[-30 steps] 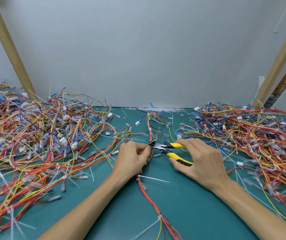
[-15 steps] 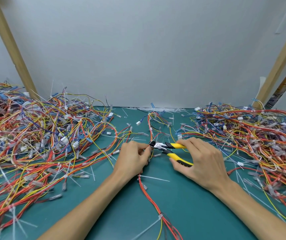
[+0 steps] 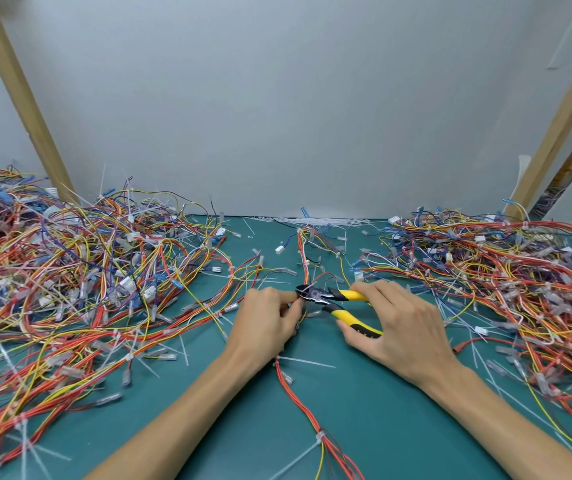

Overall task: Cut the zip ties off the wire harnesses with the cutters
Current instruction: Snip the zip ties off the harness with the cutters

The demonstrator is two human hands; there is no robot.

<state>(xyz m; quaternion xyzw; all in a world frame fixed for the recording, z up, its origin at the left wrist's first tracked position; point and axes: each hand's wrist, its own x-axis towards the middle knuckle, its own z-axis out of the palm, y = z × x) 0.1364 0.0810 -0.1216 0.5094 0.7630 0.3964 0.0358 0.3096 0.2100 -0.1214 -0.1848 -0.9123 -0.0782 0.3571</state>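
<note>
Cutters [image 3: 326, 299] barely moved from half a second ago: the black head stayed at the same spot on the harness [image 3: 299, 393], just past the left fingertips. Handles stood apart about as before. Whether the blades were on a tie was too small to tell.

Right hand [image 3: 402, 327] wrapped the yellow-and-black handles, grip curled round both. Left hand [image 3: 263, 323] pinched the harness right beside the cutter head, grip closed on the wires.

The harness was a thin bundle of red, orange and yellow wires running down the middle of the surface [image 3: 381, 427], a green mat. A white zip tie [image 3: 319, 438] with long tails sat lower on it, nearer the camera.

Tangled multicolour piles with clear sleeves and white connectors lay left [image 3: 70, 271] and right [image 3: 519, 271]. White ties [image 3: 319, 220] lay at the back edge under a grey wall [image 3: 295, 116].
</note>
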